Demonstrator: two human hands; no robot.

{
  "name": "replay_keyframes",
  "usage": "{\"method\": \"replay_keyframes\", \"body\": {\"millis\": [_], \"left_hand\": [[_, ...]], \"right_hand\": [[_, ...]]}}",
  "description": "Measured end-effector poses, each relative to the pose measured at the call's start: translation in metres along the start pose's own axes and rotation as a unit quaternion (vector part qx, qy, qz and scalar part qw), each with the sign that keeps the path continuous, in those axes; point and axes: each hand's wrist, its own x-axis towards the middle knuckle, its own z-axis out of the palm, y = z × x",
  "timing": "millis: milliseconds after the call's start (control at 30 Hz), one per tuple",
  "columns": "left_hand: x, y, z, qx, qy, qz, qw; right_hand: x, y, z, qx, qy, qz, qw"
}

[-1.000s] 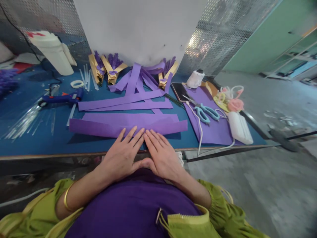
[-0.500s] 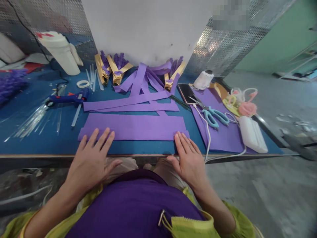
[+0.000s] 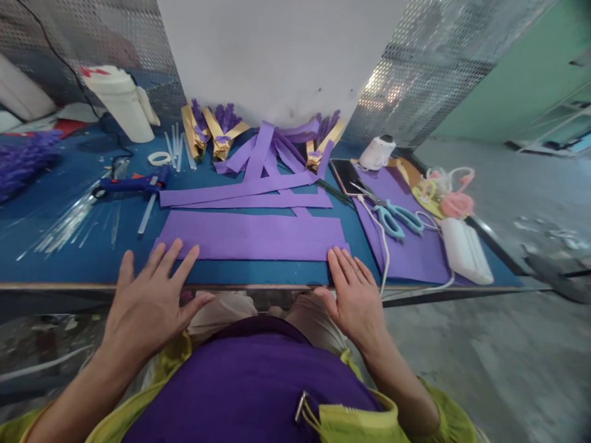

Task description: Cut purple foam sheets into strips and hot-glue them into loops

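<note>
Head view: I am pressing my left hand (image 3: 148, 301) and right hand (image 3: 353, 295), fingers spread flat, on the folded purple paper (image 3: 252, 235) at center frame, risking uneven pressure skewing the crease.

A long purple paper sheet (image 3: 252, 235) lies flat, folded lengthwise, near the table's front edge.
</note>
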Motion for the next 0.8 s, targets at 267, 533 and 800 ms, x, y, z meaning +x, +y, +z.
{"method": "replay_keyframes", "body": {"millis": [267, 533, 800], "left_hand": [[-0.001, 0.000, -0.001, -0.004, 0.015, 0.009, 1.000], [-0.001, 0.000, 0.000, 0.008, 0.010, 0.010, 1.000], [0.005, -0.009, -0.004, 0.038, 0.030, 0.036, 0.998]], "right_hand": [[-0.001, -0.001, 0.001, 0.000, 0.000, 0.007, 1.000], [0.000, -0.003, -0.001, -0.012, -0.006, 0.005, 1.000], [0.009, 0.000, -0.006, -0.004, 0.008, 0.014, 1.000]]}}
